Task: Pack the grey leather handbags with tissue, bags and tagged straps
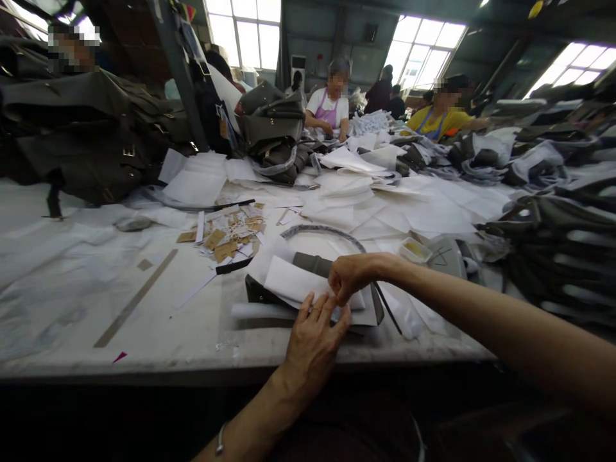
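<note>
White paper [289, 279] lies on top of the grey bag [312, 262], and the fingers of my left hand [310, 340] rest on its near edge, slightly spread. My right hand [353, 274] is curled just above them, its fingers bent down and bunched together; I cannot tell whether they pinch anything. The bag lies flat near the front edge of the worktop [192, 350], straight before me. A wrapped strap [332, 229] arches up on its far side. A clear box [414, 251] with something yellow inside stands beyond the bag's right end. Left of the bag is a heap of brown and white tags [226, 240]; farther left, a brown strip [137, 298] lies slanted, with a magenta scrap [120, 357] near its lower end. Past the bag, loose white sheets [423, 202] cover much of the surface. More bags [96, 122] are piled well to its left. Well beyond it are a person in a purple apron [330, 117] and another in a yellow top [440, 120].
</note>
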Available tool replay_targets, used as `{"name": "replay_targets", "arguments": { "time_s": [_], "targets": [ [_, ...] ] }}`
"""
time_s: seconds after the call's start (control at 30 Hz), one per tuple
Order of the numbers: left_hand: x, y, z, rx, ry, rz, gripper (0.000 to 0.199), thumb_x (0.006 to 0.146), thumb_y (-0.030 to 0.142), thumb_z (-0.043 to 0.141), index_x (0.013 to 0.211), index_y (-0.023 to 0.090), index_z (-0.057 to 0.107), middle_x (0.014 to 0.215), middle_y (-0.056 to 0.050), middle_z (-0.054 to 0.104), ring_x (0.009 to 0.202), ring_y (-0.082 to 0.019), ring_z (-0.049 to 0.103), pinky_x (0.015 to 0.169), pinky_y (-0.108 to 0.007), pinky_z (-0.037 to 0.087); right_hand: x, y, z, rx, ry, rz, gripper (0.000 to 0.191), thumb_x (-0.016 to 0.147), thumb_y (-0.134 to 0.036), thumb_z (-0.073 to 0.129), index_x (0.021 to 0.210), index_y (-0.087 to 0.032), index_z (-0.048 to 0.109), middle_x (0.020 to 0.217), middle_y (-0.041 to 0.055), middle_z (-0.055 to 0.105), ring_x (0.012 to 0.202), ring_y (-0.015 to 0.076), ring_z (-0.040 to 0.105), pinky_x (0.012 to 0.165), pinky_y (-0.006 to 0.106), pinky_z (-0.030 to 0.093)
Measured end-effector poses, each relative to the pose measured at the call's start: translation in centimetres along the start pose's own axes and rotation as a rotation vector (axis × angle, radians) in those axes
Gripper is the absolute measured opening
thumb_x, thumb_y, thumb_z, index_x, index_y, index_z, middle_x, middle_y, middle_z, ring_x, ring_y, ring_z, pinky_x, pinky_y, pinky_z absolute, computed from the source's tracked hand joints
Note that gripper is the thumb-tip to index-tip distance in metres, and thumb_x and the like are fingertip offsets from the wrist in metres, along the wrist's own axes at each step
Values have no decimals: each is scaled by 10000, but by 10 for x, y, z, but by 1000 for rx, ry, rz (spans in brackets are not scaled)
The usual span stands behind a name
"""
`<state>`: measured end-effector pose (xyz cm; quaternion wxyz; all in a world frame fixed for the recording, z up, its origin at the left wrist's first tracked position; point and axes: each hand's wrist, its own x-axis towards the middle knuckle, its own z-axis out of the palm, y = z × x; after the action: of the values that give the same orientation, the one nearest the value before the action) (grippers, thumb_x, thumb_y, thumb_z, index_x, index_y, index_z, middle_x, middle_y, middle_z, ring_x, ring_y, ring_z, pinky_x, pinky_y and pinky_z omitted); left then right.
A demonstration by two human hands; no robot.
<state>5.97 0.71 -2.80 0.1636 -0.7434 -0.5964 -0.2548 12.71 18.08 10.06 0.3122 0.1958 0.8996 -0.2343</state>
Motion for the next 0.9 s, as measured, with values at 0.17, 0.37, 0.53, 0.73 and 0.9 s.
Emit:
{"name": "replay_targets", "arguments": {
  "time_s": [0.17, 0.37, 0.53, 0.73, 0.9],
  "targets": [
    [1, 1, -2, -26, -36, -19, 397, 925, 191, 455, 1308, 237, 552, 1324, -108, 584, 1276, -254, 501, 1141, -463, 320, 24, -12, -4, -215, -27, 33, 226, 538, -374, 841, 636, -212, 717, 574, -34, 624, 603, 160, 590, 583, 257, 416],
    [1, 1, -2, -37, -36, -27, 384, 929, 192, 448, 1292, 236, 562, 1307, -107, 595, 1270, -257, 504, 1132, -462, 329, 39, -2, -2, -488, 96, 50, 381, 532, -503, 864, 671, -182, 713, 639, 57, 670, 747, 273, 669, 718, 348, 443],
    [0, 0, 2, -34, -4, -30, 356, 926, 193, 461, 1256, 242, 584, 1264, -103, 616, 1246, -253, 520, 1124, -467, 337, 30, 19, -7, -599, 243, 1, 393, 643, -514, 820, 835, -190, 707, 820, 78, 723, 855, 272, 669, 814, 360, 391],
    [-1, 2, 0, 19, -27, -23, 348, 941, 213, 456, 1272, 233, 564, 1282, -102, 607, 1258, -252, 510, 1122, -470, 333, 12, 40, 15, -212, 478, 120, 474, 637, -511, 816, 991, -233, 667, 934, 38, 717, 813, 222, 654, 646, 279, 386],
    [2, -7, -4, 41, -117, 59, 367, 973, 199, 392, 1320, 187, 509, 1294, -112, 600, 1256, -214, 515, 1116, -433, 344, 2, 36, 42, -196, 844, 157, 304, 708, -354, 770, 969, -224, 687, 983, 71, 714, 915, 281, 650, 780, 357, 448]
  ]
}}
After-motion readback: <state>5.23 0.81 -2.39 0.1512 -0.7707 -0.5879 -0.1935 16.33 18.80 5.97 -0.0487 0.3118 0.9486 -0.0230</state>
